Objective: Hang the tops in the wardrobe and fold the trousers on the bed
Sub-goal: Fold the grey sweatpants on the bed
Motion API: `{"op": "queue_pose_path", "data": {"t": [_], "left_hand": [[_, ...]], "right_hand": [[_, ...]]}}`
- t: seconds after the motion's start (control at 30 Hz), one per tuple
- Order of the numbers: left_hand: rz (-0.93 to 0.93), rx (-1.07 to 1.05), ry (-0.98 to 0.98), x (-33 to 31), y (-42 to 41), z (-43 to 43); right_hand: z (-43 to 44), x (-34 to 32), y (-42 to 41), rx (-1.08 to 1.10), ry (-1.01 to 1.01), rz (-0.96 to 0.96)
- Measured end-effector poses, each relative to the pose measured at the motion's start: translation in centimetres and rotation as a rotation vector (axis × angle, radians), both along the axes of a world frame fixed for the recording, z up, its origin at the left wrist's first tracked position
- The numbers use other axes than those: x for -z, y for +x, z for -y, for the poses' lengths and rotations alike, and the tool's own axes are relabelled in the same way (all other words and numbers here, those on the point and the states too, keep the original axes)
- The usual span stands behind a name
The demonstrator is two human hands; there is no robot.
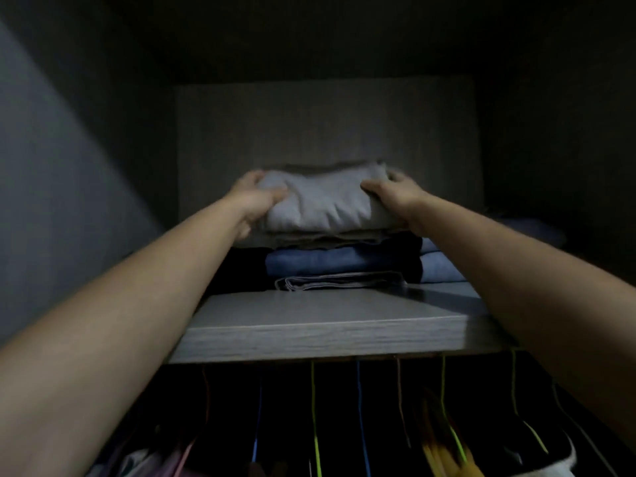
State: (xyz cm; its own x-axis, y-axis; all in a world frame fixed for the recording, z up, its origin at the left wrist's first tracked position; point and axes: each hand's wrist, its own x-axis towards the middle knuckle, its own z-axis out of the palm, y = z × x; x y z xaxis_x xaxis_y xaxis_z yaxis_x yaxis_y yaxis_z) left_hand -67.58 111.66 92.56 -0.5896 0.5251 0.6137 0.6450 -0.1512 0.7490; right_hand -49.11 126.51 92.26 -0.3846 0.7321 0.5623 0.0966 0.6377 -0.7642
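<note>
Both arms reach up into a dim wardrobe. A folded light grey garment (325, 201) lies on top of a stack of folded clothes on the upper shelf (320, 333). My left hand (256, 196) grips its left end, thumb on top. My right hand (392, 196) grips its right end the same way. Beneath it lie a thin beige layer, a folded blue garment (339, 261), a dark one and a folded grey pair (339, 282). The garment's back edge is blurred.
More folded blue cloth (438, 266) sits to the right of the stack. Under the shelf several hangers (314, 407) in green, blue and pink hold dark tops. The wardrobe's side walls close in left and right; the shelf's front strip is bare.
</note>
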Motion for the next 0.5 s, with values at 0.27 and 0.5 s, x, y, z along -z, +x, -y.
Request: {"op": "queue_pose_path", "data": {"t": [0.27, 0.5], "left_hand": [[0.087, -0.01, -0.218, 0.6, -0.9, -1.2], [-0.71, -0.142, -0.557, 0.9, -0.3, -2.7]], "right_hand": [[-1.8, -0.6, -0.1, 0.246, 0.159, 0.414], [-1.7, -0.5, -0.2, 0.186, 0.603, 0.711]]}}
